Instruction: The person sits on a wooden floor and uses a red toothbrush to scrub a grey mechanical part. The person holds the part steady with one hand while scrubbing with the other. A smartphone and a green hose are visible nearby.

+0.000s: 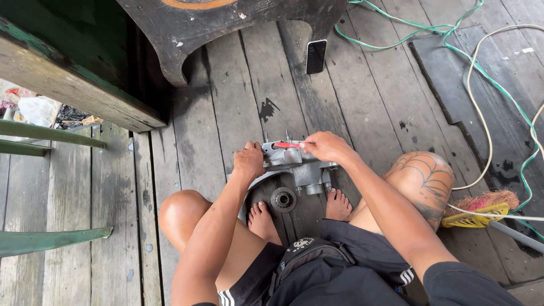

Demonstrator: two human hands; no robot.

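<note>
Head view, inspector: where is the grey cast-metal engine casing [297, 164]?

— On the wooden plank floor [226, 102], between bare feet. Left hand [248, 161] clamps its edge; right hand [324, 146] pinches a red-handled tool [288, 145] onto it.

Soft even daylight, faint shadows, sharp focus, wide-angle edges.

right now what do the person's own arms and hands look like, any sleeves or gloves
Both arms are bare from the hands up; the left hand and right hand wear no gloves, rings or watch that can be seen. A dark short sleeve covers the right upper arm at the frame's lower edge. No sleeve shows on the left arm. Neither forearm shows markings.
</note>
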